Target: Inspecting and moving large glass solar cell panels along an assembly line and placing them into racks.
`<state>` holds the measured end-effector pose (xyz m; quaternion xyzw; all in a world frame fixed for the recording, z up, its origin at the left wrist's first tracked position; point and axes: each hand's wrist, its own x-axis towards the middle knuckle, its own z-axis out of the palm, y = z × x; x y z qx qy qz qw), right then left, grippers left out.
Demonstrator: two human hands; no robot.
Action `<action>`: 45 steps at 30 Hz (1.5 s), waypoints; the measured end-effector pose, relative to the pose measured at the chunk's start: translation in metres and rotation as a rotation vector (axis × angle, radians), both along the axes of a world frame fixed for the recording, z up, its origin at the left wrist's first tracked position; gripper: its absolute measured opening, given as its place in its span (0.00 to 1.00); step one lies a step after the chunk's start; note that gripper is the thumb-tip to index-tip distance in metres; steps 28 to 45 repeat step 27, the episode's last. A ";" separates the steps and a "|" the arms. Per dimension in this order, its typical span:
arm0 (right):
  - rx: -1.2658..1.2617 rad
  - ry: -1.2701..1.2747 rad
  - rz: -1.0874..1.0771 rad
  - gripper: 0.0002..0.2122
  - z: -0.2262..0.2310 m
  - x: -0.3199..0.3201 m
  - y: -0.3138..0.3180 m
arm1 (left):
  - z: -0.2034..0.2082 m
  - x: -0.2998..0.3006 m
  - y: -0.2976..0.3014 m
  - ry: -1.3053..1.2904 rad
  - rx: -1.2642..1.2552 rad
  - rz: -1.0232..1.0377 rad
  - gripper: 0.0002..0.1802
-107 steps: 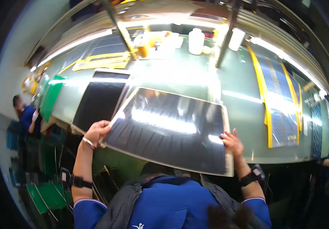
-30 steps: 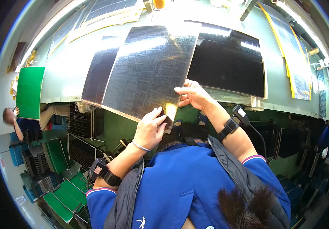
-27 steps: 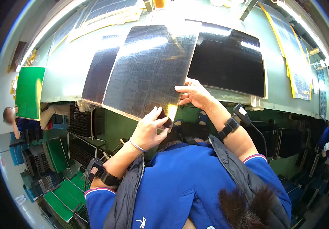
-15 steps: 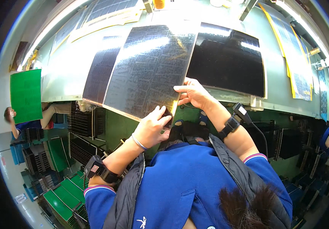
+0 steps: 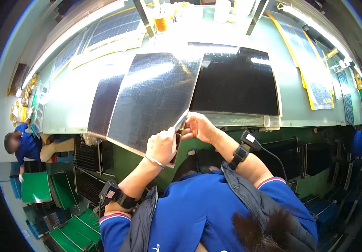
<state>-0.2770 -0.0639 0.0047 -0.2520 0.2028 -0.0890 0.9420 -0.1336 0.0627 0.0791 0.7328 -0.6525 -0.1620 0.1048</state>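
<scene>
A large dark glossy panel (image 5: pixel 147 96) with a faint brick-like pattern lies tilted on the bench, its near corner reaching past the front edge. My left hand (image 5: pixel 162 145) is closed at that corner, fingers curled. At the panel's right edge, my right hand (image 5: pixel 201 127) pinches with thumb and fingers, close beside the left. A thin pale strip (image 5: pixel 181 121) shows between the two hands; whether it is the panel's edge or a lifted film I cannot tell. Another dark panel (image 5: pixel 103 105) shows along its left side, and a plain black panel (image 5: pixel 235 82) lies to the right.
Yellow-edged blue gridded sheets (image 5: pixel 319 84) lie on the bench (image 5: pixel 72 105) at right, with more at far left. A jar of orange liquid (image 5: pixel 160 23) stands at the back. Racks of green boards (image 5: pixel 74 233) stand at lower left. A co-worker (image 5: pixel 27 143) holds a green board (image 5: pixel 36 187).
My hands have drawn together at the panel's near right corner, and a pale strip now shows between them. My view has shifted. The co-worker at left has lowered a green board.
</scene>
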 end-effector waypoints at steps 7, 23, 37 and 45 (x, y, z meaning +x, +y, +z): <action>-0.248 0.163 -0.302 0.11 -0.002 0.007 -0.018 | 0.025 0.052 -0.055 0.473 0.087 -0.028 0.05; -0.396 1.398 -1.764 0.21 0.147 -0.432 0.435 | -0.124 0.134 -0.160 1.186 0.210 0.173 0.12; -0.381 1.903 -2.024 0.18 0.150 -0.430 0.526 | -0.139 0.103 -0.190 0.987 0.216 0.396 0.17; -0.381 1.903 -2.024 0.18 0.150 -0.430 0.526 | -0.139 0.103 -0.190 0.987 0.216 0.396 0.17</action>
